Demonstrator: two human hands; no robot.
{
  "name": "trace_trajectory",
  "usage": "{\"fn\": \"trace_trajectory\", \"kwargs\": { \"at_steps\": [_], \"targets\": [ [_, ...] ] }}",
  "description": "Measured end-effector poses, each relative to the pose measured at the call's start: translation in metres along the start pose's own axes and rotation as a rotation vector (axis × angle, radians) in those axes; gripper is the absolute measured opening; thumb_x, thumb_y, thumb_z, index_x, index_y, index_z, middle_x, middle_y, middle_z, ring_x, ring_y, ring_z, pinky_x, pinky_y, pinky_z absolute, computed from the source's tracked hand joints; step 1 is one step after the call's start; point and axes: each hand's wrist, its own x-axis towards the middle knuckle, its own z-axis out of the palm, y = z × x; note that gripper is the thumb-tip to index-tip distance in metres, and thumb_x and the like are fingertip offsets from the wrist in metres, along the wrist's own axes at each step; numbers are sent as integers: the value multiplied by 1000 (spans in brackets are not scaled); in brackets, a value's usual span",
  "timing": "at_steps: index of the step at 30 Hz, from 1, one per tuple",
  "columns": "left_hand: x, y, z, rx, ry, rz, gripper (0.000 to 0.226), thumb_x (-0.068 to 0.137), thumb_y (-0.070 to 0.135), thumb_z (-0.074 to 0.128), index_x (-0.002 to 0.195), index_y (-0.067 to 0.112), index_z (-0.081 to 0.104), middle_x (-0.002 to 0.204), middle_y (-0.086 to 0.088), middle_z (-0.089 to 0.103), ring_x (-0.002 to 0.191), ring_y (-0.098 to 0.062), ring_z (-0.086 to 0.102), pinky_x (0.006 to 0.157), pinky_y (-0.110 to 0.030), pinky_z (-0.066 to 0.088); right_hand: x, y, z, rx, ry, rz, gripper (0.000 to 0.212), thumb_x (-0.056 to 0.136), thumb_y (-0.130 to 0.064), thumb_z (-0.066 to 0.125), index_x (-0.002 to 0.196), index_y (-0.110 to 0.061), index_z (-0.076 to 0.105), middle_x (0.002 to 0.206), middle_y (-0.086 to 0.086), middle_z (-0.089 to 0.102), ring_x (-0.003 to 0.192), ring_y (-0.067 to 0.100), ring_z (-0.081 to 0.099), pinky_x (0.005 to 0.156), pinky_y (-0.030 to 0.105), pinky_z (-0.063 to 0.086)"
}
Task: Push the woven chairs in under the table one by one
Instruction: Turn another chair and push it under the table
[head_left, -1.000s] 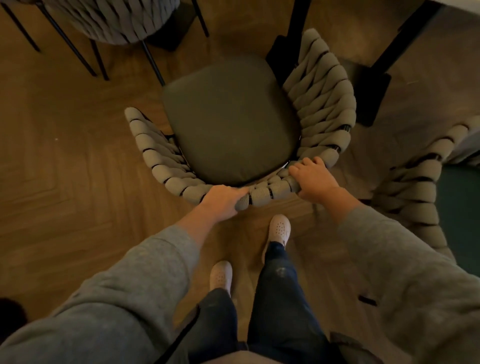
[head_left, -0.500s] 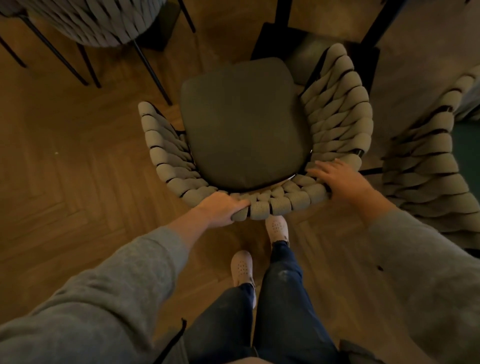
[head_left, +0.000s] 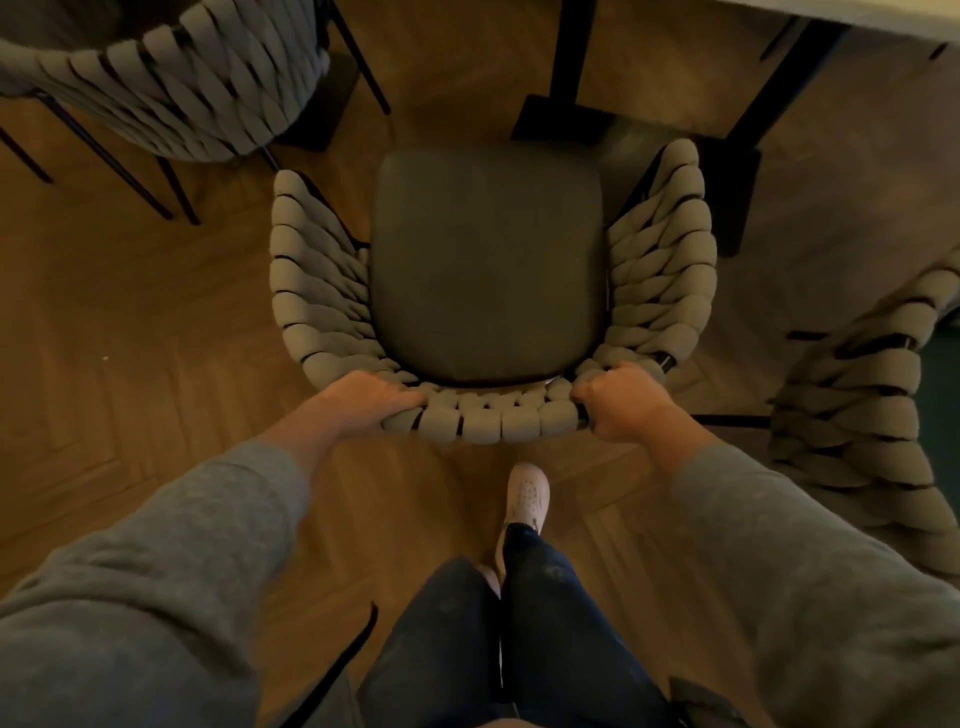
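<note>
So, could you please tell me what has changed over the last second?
The woven chair has swung round from its angle to face the table squarely. The right hand shifted along the back rim and now curls round it. The left hand kept its grip; the neighbouring chairs stayed put.

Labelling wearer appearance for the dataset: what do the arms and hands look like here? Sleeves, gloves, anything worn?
Left hand and right hand are bare: no gloves, no ring or watch showing. The left sleeve and right sleeve are long, loose, plain grey soft fabric with no markings, ending short of the wrists. A dark cord hangs by the left sleeve.
</note>
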Motion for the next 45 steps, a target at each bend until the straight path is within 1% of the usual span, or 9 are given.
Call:
{"fn": "trace_trajectory", "kwargs": {
  "at_steps": [5,10,13,16,19,22,26,35,45],
  "targets": [
    [18,-43,-20,18,-103,-141,47,93,31,56,138,36,41,143,6,44,134,-18,40,108,-45,34,33,7,-22,63,12,-11,17,84,-33,58,101,-29,60,94,-4,65,88,18,62,100,40,40],
    [27,-83,-38,66,-167,-160,46,96,30,52,140,35,39,145,6,43,135,-20,38,113,-51,25,60,4,-44,115,10,22,14,87,-30,56,100,-25,58,93,-2,62,83,17,59,89,35,45],
    [31,-109,-50,94,-201,-131,46,97,30,50,141,33,38,146,4,41,134,-22,38,111,-48,26,76,-3,-54,142,-8,54,11,88,-28,53,98,-25,58,92,-1,62,81,18,58,85,35,46],
    [36,-135,-56,104,-184,-91,47,97,28,51,142,32,37,143,2,44,131,-23,42,108,-45,32,91,-9,-65,177,4,93,12,88,-25,52,99,-25,58,92,-1,61,86,18,57,91,36,43],
    [39,-152,-53,69,-169,-25,47,94,28,54,139,31,40,134,0,51,117,-22,52,91,-36,45,96,-8,-75,174,-35,111,14,88,-21,51,100,-25,59,88,-3,58,85,18,56,93,37,41],
    [40,-160,-45,43,-129,28,46,92,32,51,137,30,41,128,-1,53,111,-23,56,81,-35,48,96,-7,-82,147,-83,116,20,90,-20,50,106,-27,60,85,-4,52,81,17,49,93,35,37],
    [40,-167,-37,22,-50,67,40,93,38,50,131,30,44,125,1,57,113,-22,56,82,-35,47,95,-9,-91,108,-125,103,27,93,-19,47,116,-28,59,87,-4,54,80,16,47,90,32,34],
    [52,-172,-40,-22,44,89,46,90,41,57,132,30,42,122,-1,60,111,-22,57,85,-35,48,104,19,-119,42,-123,131,31,92,-22,49,120,-31,58,104,-4,63,96,18,57,95,32,39],
    [82,-191,-80,-26,65,127,42,92,45,55,130,29,47,115,2,64,104,-18,61,86,-34,51,120,54,-121,91,-82,147,26,91,-25,52,114,-32,59,96,-6,62,89,16,58,88,32,46]
  ]
}}
